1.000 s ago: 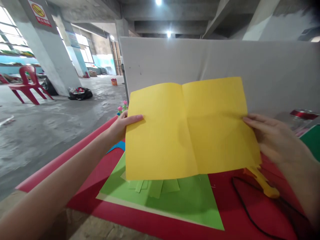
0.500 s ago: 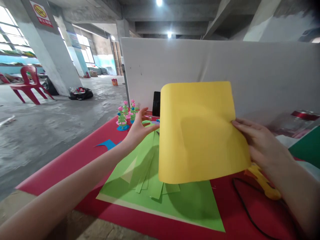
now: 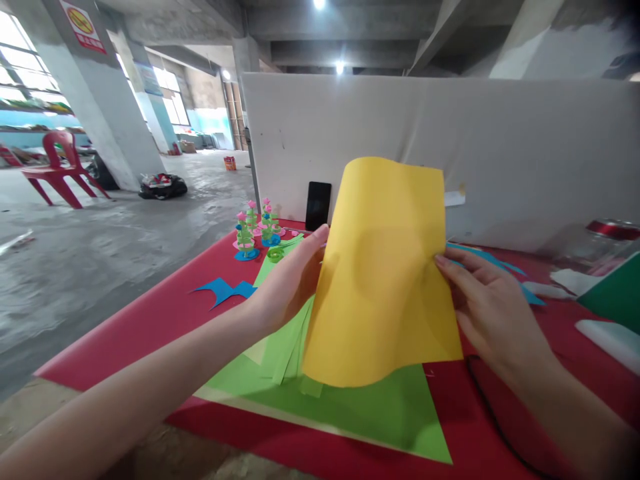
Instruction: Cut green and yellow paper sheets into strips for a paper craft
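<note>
A sheet of yellow paper is held up in front of me, standing upright and curled into a bend along its left side. My right hand pinches its right edge between thumb and fingers. At the left edge, my left hand grips the sheet, with its thumb showing and its other fingers hidden behind the paper. Below lies a large green sheet, with several light green paper strips on it, partly covered by the yellow paper.
Small paper trees with pink tops stand at the back left of the red-covered table. Nearby are blue paper scraps and a black phone against the white partition. A dark cord runs at the right.
My left hand was open and apart from the paper; now it is at the left edge. The yellow sheet has shifted slightly left, turned, and looks narrower. My right hand has also moved left.
</note>
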A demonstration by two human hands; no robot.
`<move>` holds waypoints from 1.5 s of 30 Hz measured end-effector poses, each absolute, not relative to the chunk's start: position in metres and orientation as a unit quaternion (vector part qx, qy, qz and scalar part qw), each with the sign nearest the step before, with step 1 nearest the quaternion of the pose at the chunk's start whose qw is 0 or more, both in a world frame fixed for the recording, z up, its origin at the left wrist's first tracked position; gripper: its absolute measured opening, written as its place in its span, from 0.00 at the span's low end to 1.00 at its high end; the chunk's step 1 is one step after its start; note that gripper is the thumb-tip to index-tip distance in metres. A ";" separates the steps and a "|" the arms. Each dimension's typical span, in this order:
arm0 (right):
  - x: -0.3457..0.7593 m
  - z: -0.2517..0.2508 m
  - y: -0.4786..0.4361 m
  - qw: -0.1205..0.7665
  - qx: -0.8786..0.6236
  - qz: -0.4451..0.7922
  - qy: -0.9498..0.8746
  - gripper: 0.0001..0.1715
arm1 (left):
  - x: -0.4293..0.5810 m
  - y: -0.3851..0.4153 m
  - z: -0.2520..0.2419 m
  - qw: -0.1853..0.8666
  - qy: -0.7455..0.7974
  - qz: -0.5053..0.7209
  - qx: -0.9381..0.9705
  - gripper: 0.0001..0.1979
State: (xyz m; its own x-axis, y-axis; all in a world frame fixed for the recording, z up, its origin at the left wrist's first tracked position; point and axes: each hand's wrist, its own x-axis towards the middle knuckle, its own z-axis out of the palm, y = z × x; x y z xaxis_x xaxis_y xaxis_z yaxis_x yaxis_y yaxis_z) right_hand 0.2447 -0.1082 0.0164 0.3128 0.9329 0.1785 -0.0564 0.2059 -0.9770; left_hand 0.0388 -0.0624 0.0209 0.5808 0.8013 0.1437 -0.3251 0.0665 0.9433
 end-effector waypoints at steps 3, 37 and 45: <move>0.239 0.011 -0.110 0.614 -0.510 0.402 -0.449 0.10 | 0.038 -0.066 0.020 0.695 0.237 0.411 0.540 0.18; 0.238 0.034 -0.137 0.572 -0.575 0.148 -0.567 0.07 | 0.019 -0.019 -0.007 0.693 0.284 0.407 0.523 0.10; 0.261 0.036 -0.123 0.535 -0.625 0.222 -0.524 0.13 | 0.011 -0.005 -0.013 0.678 0.278 0.329 0.596 0.11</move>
